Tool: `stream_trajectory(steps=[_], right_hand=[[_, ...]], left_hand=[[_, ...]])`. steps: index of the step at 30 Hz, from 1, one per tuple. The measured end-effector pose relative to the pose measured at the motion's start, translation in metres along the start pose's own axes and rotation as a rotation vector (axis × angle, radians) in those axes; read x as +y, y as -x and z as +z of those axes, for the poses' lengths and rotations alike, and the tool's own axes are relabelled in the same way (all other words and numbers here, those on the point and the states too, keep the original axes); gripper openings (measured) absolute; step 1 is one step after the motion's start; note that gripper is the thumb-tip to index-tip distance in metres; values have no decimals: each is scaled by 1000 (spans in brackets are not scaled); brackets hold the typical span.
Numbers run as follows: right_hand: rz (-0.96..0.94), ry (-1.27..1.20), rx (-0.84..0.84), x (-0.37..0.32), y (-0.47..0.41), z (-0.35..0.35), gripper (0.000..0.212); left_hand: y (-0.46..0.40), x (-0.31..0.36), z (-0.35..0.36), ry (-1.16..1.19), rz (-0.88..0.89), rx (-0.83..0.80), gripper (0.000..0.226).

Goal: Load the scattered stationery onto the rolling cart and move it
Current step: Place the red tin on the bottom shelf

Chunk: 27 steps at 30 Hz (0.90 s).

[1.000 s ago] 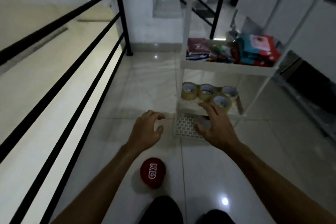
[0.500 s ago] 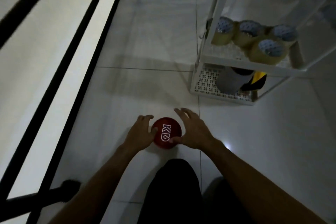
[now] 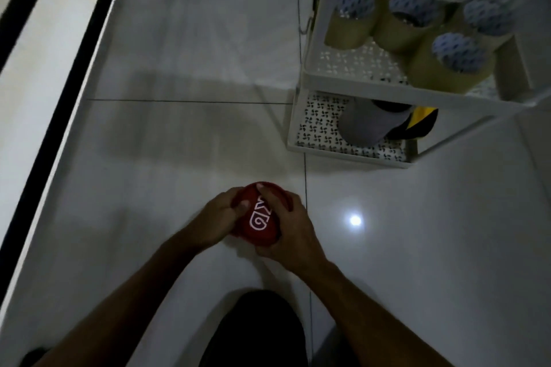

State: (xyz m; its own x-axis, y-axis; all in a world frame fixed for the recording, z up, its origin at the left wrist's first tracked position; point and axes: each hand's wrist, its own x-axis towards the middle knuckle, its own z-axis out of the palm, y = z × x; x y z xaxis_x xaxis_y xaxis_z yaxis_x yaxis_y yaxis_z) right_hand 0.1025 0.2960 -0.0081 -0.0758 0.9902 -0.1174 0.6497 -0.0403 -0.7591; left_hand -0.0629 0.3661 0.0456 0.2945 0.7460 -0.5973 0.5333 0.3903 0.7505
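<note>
At far left we note the black railing bar (image 3: 74,74) running diagonally along the pale ledge; it sits closer to the frame's corner than half a second ago, as the view has dipped nearer the floor.

Centre: left hand (image 3: 219,219) now grips the left edge of the red round item (image 3: 258,216), thumb laid over its top face. Half a second ago its fingertips only touched the rim. Right hand (image 3: 287,228) grips the right side, fingers curled over the top and partly covering the white logo; earlier it was spread flat beside the item. Both hands therefore clasp it. The logo reads turned compared with the earlier frame. We cannot tell whether the item is lifted or rests on the glossy white tile floor (image 3: 179,143); it is near the floor, just left of a grout line and in front of a dark-clothed knee (image 3: 259,328).

Right of the hands, a bright light reflection (image 3: 355,220) on the tile.

Upper right: white rolling cart (image 3: 351,82), well apart from the hands, position relative to the floor seam unchanged. Its middle shelf holds four tan tape rolls (image 3: 402,21), clustered and touching, as before. The bottom shelf holds a grey roll (image 3: 362,126) lying beside a yellow-and-black roll (image 3: 416,124), likewise unchanged.
</note>
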Motion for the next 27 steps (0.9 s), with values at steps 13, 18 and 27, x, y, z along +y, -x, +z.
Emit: stream_trajectory(steps=[13, 18, 27], right_hand=[[62, 132, 270, 64, -7, -105, 125], [-37, 183, 383, 53, -38, -129, 120], [-17, 195, 531, 39, -104, -123, 110]], left_hand=[[-63, 161, 27, 18, 722, 531, 86], [-65, 229, 24, 240, 777, 514, 15], [-82, 217, 17, 121, 695, 441, 36]])
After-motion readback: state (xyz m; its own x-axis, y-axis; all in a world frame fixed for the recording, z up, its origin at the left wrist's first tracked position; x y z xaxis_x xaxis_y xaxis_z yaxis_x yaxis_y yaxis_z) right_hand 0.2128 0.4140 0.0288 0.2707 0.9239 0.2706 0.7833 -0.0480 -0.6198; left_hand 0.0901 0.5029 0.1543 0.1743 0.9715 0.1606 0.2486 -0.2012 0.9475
